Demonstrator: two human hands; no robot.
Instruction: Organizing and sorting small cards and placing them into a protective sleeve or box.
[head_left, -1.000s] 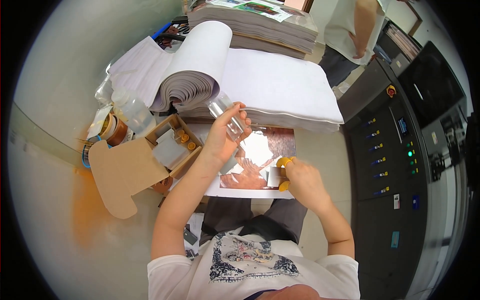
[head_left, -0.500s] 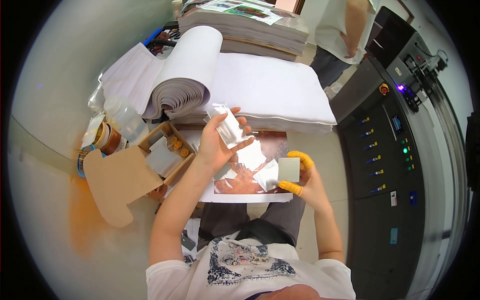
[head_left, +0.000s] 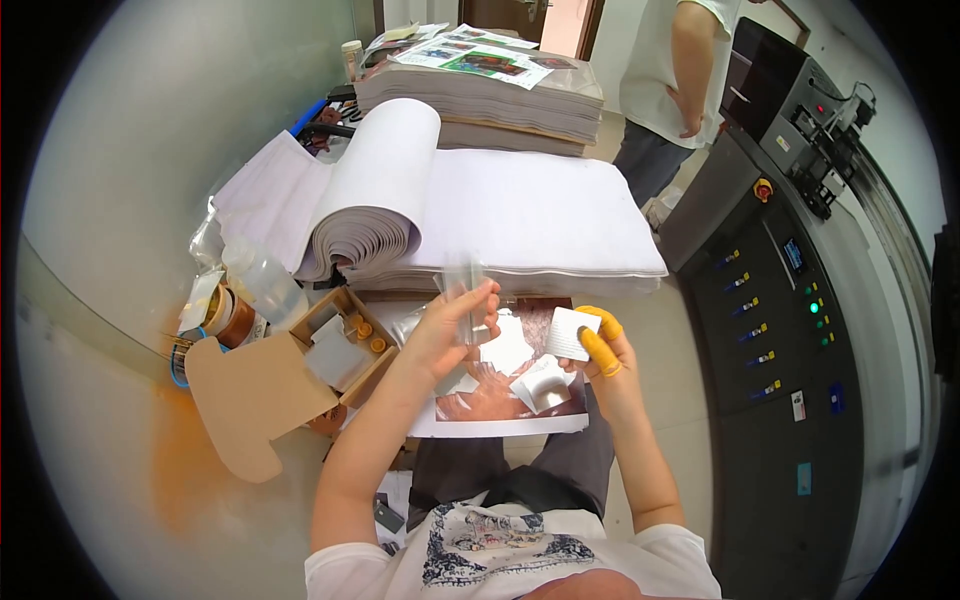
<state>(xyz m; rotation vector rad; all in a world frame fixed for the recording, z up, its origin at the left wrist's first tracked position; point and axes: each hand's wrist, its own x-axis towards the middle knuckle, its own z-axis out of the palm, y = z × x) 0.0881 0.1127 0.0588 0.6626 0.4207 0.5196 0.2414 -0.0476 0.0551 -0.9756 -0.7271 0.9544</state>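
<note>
My left hand (head_left: 448, 335) is closed round some clear, thin plastic pieces (head_left: 466, 290), blurred at the top and held upright. My right hand (head_left: 615, 365) wears yellow finger cots (head_left: 600, 350) on its thumb and a finger. It pinches a small white square (head_left: 572, 334) with fine ribbing on its face. Below the hands lies a printed sheet (head_left: 470, 404) with a brownish picture and a white border. Loose white pieces (head_left: 508, 345) rest on it, along with a shiny silvery piece (head_left: 548, 388) near the right hand.
At the left stands an open cardboard box (head_left: 367, 382) holding orange-yellow rolled finger cots (head_left: 362, 328) and a translucent packet (head_left: 338, 356). Behind are a large paper roll (head_left: 385, 170) and stacked sheets (head_left: 540, 200). A dark machine (head_left: 770, 400) stands right; another person (head_left: 675, 75) is behind.
The square in my right hand has turned from a plain grey-green face to a ribbed white one. My left hand has tipped its plastic pieces upright. A silvery piece now shows on the sheet.
</note>
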